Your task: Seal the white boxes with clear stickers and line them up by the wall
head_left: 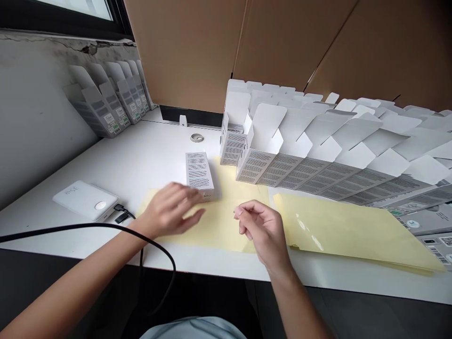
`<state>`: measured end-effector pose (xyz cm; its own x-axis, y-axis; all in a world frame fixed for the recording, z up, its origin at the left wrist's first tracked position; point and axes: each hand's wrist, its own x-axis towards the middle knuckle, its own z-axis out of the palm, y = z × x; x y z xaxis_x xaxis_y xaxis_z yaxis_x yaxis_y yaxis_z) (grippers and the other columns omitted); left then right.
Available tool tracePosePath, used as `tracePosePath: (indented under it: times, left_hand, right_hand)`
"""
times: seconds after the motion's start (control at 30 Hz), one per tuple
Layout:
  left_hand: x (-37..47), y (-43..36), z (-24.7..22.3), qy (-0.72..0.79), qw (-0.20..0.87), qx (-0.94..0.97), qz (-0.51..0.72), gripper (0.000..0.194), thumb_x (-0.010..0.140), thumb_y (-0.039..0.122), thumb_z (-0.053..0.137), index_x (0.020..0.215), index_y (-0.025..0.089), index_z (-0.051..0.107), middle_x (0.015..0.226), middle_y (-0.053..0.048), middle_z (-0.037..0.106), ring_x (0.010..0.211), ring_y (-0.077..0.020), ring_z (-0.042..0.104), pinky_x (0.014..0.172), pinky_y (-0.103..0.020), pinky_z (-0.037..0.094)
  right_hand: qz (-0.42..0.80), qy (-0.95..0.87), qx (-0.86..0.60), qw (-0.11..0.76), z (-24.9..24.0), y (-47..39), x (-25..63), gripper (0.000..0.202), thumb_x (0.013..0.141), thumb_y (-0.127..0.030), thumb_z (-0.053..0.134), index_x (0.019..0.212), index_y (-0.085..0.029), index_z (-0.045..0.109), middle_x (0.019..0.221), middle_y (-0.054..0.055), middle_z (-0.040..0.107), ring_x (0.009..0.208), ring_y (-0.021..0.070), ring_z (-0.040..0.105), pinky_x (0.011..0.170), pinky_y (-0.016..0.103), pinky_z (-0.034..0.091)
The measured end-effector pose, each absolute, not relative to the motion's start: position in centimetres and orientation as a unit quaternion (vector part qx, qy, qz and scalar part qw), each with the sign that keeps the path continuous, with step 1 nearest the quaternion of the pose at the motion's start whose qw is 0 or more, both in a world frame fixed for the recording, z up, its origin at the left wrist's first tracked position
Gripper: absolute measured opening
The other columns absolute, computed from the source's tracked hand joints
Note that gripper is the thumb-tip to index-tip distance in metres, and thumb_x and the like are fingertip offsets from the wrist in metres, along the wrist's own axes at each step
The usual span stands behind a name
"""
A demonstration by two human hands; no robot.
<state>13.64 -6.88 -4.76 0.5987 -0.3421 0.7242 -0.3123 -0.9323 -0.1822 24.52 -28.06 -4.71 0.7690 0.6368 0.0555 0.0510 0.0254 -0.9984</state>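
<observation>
My left hand (173, 207) hovers over the yellow sheet, its fingers stretched out and slightly smeared, just in front of a small printed carton (198, 169). It partly covers the carton's near end; whether the fingertips touch it I cannot tell. That carton lies on its side on the white table, partly over a yellow sheet (226, 226). To the right, my right hand (263, 230) is closed with thumb and fingertips pressed together above the sheet's right edge. Anything in that pinch is too small to make out.
Rows of open-topped cartons (293, 165) stand along the back right. Glossy yellow sheets (346, 230) are stacked at right. A white power bank (85, 200) with a black cable (106, 225) lies left. A tape roll (197, 137) sits behind; more cartons (109, 113) lean at the wall.
</observation>
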Motion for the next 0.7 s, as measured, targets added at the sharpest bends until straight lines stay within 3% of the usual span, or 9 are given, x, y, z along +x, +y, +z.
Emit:
tracePosePath:
  times: [0.1, 0.2, 0.33, 0.7]
  left_hand:
    - [15.2, -4.1, -5.4, 0.089, -0.081, -0.935, -0.332, 0.051, 0.082, 0.043, 0.074, 0.124, 0.018, 0.063, 0.121, -0.016, 0.068, 0.113, -0.0322, 0.063, 0.093, -0.048, 0.051]
    - [16.4, -2.3, -6.4, 0.091, -0.157, -0.95, -0.254, 0.061, 0.08, 0.051, 0.075, 0.133, 0.023, 0.061, 0.138, -0.014, 0.06, 0.129, -0.0355, 0.054, 0.111, -0.056, 0.038]
    - [16.7, -2.0, -7.6, 0.099, -0.229, -0.93, -0.27, 0.052, 0.084, 0.046, 0.072, 0.132, 0.026, 0.064, 0.141, -0.013, 0.058, 0.134, -0.034, 0.051, 0.112, -0.053, 0.04]
    - [16.4, -2.3, -8.3, 0.085, -0.237, -0.923, -0.29, 0.048, 0.087, 0.041, 0.071, 0.132, 0.026, 0.064, 0.14, -0.014, 0.058, 0.132, -0.0345, 0.052, 0.11, -0.053, 0.042]
  right_hand:
    - [0.225, -0.316, -0.658, 0.645, -3.1, -26.5, 26.2, 0.028, 0.087, -0.044, 0.065, 0.077, -0.018, 0.066, 0.067, 0.0, 0.06, 0.052, 0.0096, 0.05, 0.047, 0.023, 0.039]
    - [0.26, -0.352, -0.63, 0.642, -2.3, -23.9, 27.4, 0.029, 0.086, -0.045, 0.066, 0.076, -0.018, 0.064, 0.069, -0.001, 0.06, 0.05, 0.0081, 0.048, 0.046, 0.022, 0.038]
    - [0.295, -0.35, -0.594, 0.662, -3.3, -21.3, 27.7, 0.029, 0.082, -0.044, 0.07, 0.073, -0.018, 0.063, 0.058, -0.004, 0.054, 0.045, 0.0062, 0.04, 0.043, 0.021, 0.032]
    - [0.298, -0.245, -0.563, 0.731, -8.5, -20.2, 25.0, 0.027, 0.079, -0.043, 0.076, 0.071, -0.018, 0.069, 0.053, -0.005, 0.05, 0.047, 0.0063, 0.036, 0.042, 0.023, 0.024]
